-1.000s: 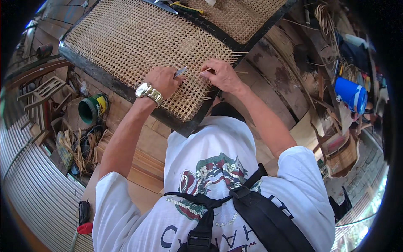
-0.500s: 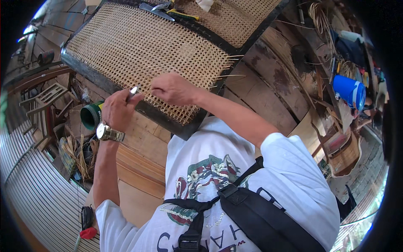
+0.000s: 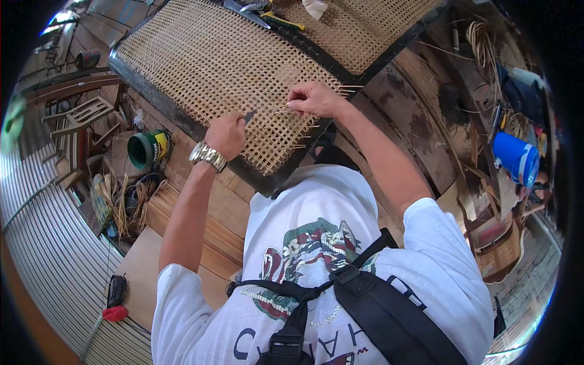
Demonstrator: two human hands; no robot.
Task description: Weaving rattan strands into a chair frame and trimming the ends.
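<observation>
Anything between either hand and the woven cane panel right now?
Nothing visible. The left hand rests on the woven cane panel holding a small dark tool, its tip at the weave. The right hand pinches cane strands near the panel's dark frame. The pliers lie far off.

My wooden bench (image 3: 420, 131) carries the dark-framed cane panel (image 3: 201, 61) I work on. Pliers (image 3: 252, 12) and a white rag (image 3: 316, 7) lie on the panel. Loose cane strips (image 3: 480, 36) lie on the bench's far right.
</observation>
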